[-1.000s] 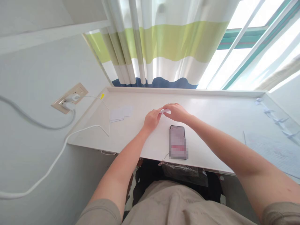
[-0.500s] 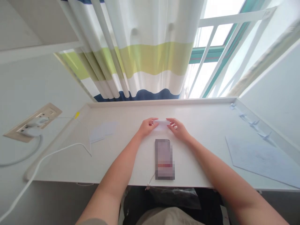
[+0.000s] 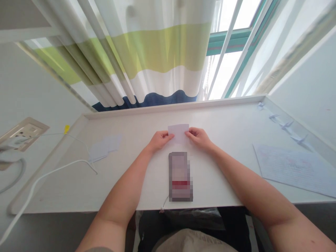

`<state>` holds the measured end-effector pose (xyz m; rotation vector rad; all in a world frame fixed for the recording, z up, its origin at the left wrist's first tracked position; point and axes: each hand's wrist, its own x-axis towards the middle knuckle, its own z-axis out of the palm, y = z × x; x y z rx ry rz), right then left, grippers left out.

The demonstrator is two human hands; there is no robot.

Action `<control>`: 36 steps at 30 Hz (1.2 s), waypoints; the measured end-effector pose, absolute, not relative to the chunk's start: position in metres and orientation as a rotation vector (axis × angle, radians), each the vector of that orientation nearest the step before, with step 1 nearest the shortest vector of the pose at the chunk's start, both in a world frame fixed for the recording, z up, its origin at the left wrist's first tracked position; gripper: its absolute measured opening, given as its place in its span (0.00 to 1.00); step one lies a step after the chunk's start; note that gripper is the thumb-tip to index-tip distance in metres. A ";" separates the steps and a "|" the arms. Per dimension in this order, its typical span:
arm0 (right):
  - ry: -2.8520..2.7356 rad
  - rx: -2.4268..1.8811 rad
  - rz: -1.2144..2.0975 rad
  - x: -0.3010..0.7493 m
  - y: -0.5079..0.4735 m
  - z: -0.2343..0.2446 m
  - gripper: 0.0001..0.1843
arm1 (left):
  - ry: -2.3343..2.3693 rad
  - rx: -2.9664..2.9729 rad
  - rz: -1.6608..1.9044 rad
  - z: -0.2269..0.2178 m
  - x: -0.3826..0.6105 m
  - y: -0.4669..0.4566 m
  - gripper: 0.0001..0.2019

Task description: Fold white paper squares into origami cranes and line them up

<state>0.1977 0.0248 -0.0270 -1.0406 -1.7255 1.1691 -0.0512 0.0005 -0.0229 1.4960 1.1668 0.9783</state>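
Observation:
My left hand (image 3: 159,140) and my right hand (image 3: 199,138) rest on the white desk (image 3: 225,117), pinching opposite sides of a small white paper rectangle (image 3: 179,133). The paper lies flat, and its lower edge is partly hidden by my fingers. Just below the paper, between my wrists, lies a smartphone (image 3: 181,176) with a pixelated screen. Neither hand touches it.
Small paper sheets (image 3: 104,148) lie left of my hands beside a white cable (image 3: 56,171). To the right are a handwritten sheet (image 3: 291,169) and several small folded paper pieces (image 3: 286,126). A striped curtain (image 3: 147,59) hangs behind the desk.
The view has swung and levelled, so the desk sits squarer. My hands have moved from close together over the paper to holding it between them, and its whole face now shows.

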 end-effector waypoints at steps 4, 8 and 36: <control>-1.601 -0.949 1.303 0.198 0.026 -0.028 0.18 | 1.107 1.409 1.007 -0.023 -0.051 0.001 0.32; -1.539 -0.927 1.358 0.197 0.024 -0.027 0.18 | 1.081 1.393 1.003 -0.023 -0.050 0.001 0.32; -1.252 -0.860 1.582 0.196 0.015 -0.015 0.21 | 1.035 1.370 1.415 -0.026 -0.030 -0.007 0.09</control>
